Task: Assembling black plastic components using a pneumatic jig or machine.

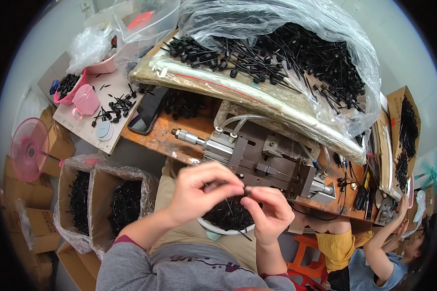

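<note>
My left hand [201, 189] and my right hand [269, 211] meet over my lap, both pinching one small thin black part [243, 189] between the fingertips. Right below them a white bowl [213, 228] full of small black parts rests on my lap. Just beyond my hands a grey metal pneumatic press [262, 160] with a cylinder and clear hoses stands on the orange bench [160, 138].
A big clear bag [286, 53] of black stemmed parts lies behind the press. A dark phone [147, 110], pink cups [85, 99] and loose parts lie at the left. Lined cartons [119, 203] of black parts stand by my left knee. Another person [374, 252] works at the right.
</note>
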{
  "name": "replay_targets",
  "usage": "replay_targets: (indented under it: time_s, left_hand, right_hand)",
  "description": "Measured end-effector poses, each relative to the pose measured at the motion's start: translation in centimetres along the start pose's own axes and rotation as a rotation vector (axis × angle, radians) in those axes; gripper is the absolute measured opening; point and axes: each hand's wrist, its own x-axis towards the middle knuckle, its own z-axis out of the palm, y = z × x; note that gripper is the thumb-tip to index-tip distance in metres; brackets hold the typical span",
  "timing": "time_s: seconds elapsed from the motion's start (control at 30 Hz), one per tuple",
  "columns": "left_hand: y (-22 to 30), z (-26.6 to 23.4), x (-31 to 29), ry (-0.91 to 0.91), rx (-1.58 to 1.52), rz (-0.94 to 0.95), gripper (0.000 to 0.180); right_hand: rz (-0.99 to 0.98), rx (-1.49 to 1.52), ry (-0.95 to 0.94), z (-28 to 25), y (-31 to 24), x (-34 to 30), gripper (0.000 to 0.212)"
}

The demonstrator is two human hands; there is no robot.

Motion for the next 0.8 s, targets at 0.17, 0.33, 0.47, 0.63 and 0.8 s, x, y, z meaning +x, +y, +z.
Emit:
replay_targets:
  time_s: [0.17, 0.33, 0.47, 0.63, 0.8]
  left_hand:
    - [3.9, -9.0, 10.6, 0.542, 0.578, 0.658, 0.006]
    - [4.6, -17.4, 19.3, 0.557, 0.411, 0.382, 0.029]
    - [3.7, -7.7, 15.8, 0.191, 0.295, 0.224, 0.027]
    - [1.8, 1.9, 5.5, -0.69, 0.406, 0.212, 0.017]
    - [1.9, 6.3, 4.7, -0.862, 0.428, 0.404, 0.019]
  right_hand:
    - [0.064, 0.013, 0.007, -0.6, 0.4, -1.2, 0.029]
    - [0.215, 0.044, 0.11, -0.1, 0.4, -3.8, 0.018]
    - [0.201, -0.009, 0.152, -2.1, 0.9, -4.7, 0.02]
    - [0.105, 0.023, 0.218, -3.4, -0.6, -2.5, 0.036]
    - [-0.006, -0.223, 0.19, -6.4, -2.6, -2.2, 0.021]
